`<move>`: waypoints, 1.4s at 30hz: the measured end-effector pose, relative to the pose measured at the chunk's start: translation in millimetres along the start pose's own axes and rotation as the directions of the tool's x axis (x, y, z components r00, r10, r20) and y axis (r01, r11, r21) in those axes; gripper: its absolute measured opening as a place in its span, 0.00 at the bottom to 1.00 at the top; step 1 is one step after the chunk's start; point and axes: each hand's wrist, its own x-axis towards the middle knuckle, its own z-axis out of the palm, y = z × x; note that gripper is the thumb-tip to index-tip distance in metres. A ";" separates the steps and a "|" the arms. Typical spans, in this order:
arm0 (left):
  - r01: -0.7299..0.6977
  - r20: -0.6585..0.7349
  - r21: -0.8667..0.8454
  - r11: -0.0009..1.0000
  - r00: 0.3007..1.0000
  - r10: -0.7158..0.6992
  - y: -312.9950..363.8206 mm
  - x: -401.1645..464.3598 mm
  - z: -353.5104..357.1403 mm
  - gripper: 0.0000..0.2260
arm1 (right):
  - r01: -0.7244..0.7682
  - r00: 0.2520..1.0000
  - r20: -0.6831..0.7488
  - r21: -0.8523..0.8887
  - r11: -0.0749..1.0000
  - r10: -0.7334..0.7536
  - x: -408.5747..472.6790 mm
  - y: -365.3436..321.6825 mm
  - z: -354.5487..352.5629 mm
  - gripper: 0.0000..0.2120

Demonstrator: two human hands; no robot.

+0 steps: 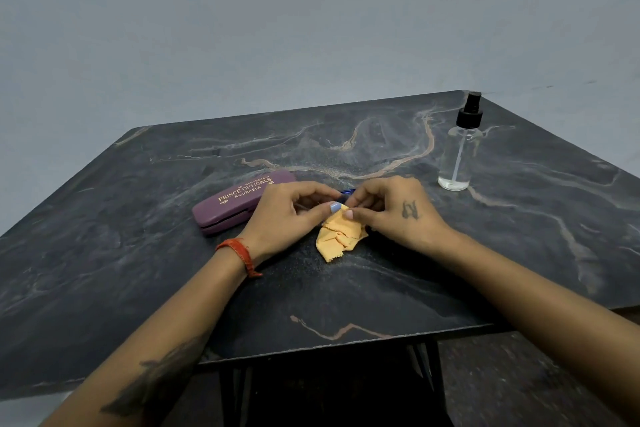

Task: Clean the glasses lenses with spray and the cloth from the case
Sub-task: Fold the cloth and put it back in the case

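Observation:
My left hand (289,215) and my right hand (394,210) meet over the middle of the dark marble table (138,253). Between them a small part of the blue-framed glasses (346,192) shows; most of the frame is hidden by my fingers. My left hand's fingers curl around the frame. My right hand pinches the orange cloth (341,236) against the glasses, and the rest of the cloth hangs crumpled down to the table. The purple glasses case (239,201) lies shut just left of my left hand. The clear spray bottle (460,149) with a black pump stands upright to the far right.
The table's near edge (346,340) runs below my forearms, with black legs under it. A grey wall stands behind the table. The floor is dark at the lower right.

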 end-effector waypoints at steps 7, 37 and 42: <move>0.183 0.209 -0.241 0.953 0.969 -0.134 3.3 -0.1 -3.7 0.13 | -0.298 0.954 0.174 0.629 0.718 0.244 -1.9 -6.5 -11.5 0.03; 0.449 0.504 -0.188 0.874 0.807 -0.307 8.6 -3.5 -39.9 0.09 | -0.314 0.949 0.172 0.440 0.841 0.265 -22.9 -3.0 -29.2 0.12; 0.410 0.510 -0.088 0.908 0.802 -0.312 4.6 -4.0 -38.2 0.09 | -0.199 0.978 0.113 0.227 0.953 0.177 -29.5 4.5 -30.6 0.12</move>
